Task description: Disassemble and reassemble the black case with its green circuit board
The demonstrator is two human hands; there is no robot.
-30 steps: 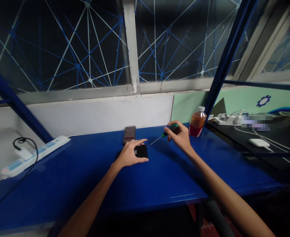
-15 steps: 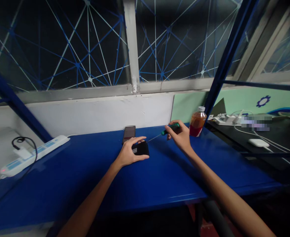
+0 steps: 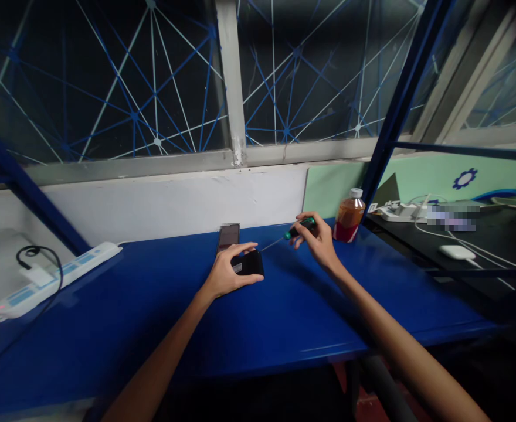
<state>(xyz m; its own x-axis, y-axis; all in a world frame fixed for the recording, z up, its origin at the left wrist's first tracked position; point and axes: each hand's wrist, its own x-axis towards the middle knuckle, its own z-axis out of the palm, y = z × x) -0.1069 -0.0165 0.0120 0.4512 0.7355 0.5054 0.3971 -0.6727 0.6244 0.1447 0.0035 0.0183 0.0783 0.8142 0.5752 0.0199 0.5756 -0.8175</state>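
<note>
A flat black box-like object [image 3: 254,265] rests on the blue table [image 3: 152,316], gripped along its edges between the thumb and fingers of my left hand [image 3: 225,272]. My right hand [image 3: 319,240] is closed round the green and black handle of a screwdriver [image 3: 301,227]. The screwdriver's thin shaft slants down to the left, its tip at the right end of the black object; whether it touches cannot be made out. Just behind my left hand a dark phone [image 3: 228,235] lies near the table's back edge.
A bottle of orange-brown drink [image 3: 350,215] stands at the back right. On the left lies a white power strip [image 3: 60,280] with a black cable. A black desk [image 3: 403,240] at the right holds a white charger [image 3: 457,252] and cables. Blue frame posts rise on both sides.
The whole view has shifted slightly, moving the scene a little to the left. Both hands keep their holds, and the screwdriver tip remains by the black object's right end.
</note>
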